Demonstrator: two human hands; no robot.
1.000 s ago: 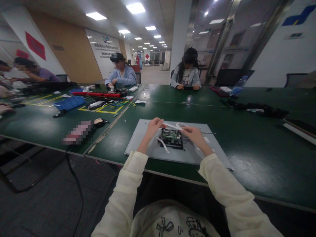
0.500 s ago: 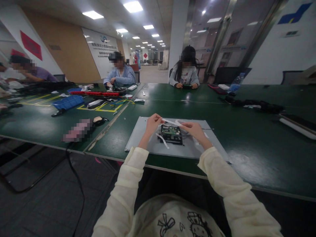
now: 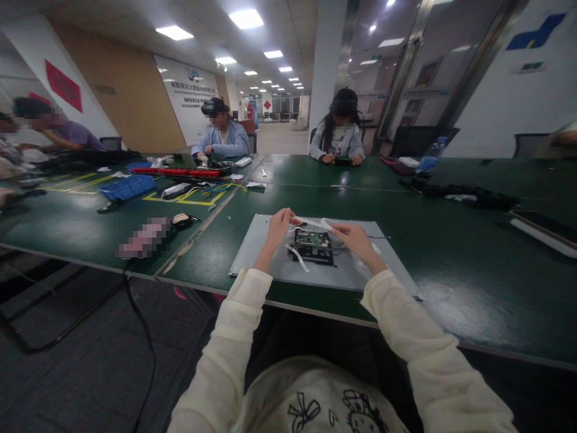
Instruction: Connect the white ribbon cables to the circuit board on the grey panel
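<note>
A white strip [image 3: 311, 223] is held up near the far edge of the circuit board [image 3: 311, 239], above the grey panel [image 3: 253, 249] laid on the table [image 3: 469, 252]. One end is pinched by the fingers of the left hand [image 3: 279, 228], the looped part by those of the right hand [image 3: 355, 237]. The white strip could be creased or torn if pulled too taut; the shorter strip [image 3: 298, 258] could be snagged if a wrist is lowered carelessly.
</note>
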